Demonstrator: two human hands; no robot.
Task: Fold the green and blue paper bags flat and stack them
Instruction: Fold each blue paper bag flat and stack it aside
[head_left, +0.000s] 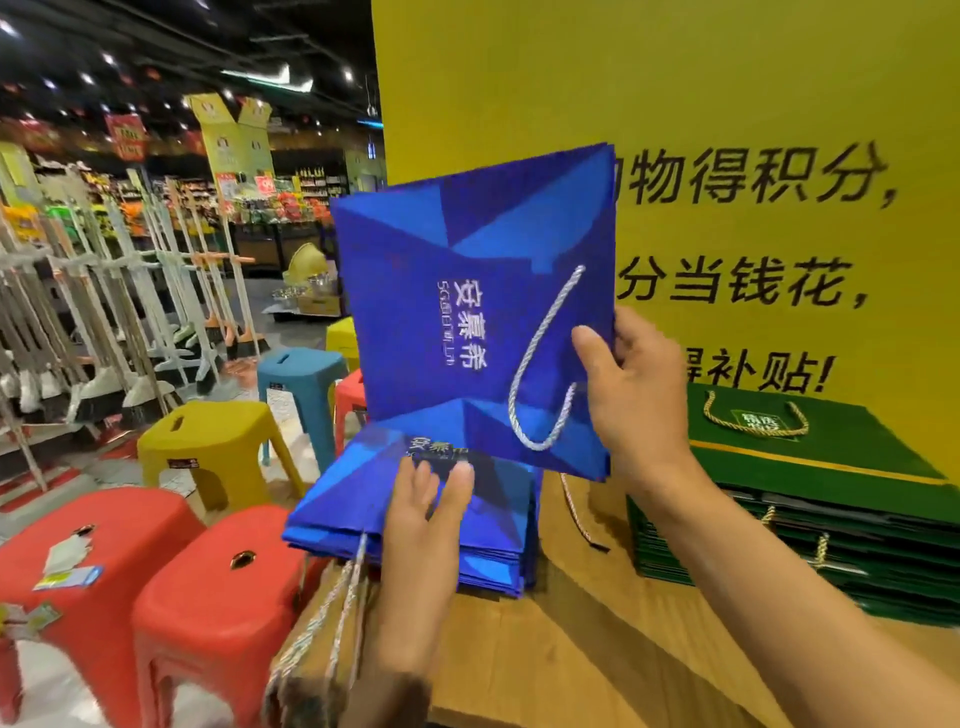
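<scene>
Possibly the blue stack (348, 499), lying near the left edge of the counter (550, 654), slides off if the left grip (431, 499), spread flat on top, pushes outward. The folded blue bag (457, 291) hangs tilted just above it, its right edge pinched by the right grip (639, 395); a slack pinch could drop it crooked.

Bright store lighting, blurred warped edges

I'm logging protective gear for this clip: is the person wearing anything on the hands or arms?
No. The left hand and right hand are bare: no gloves, rings or watch show. The left forearm and right forearm are uncovered, no sleeve in view.
</scene>
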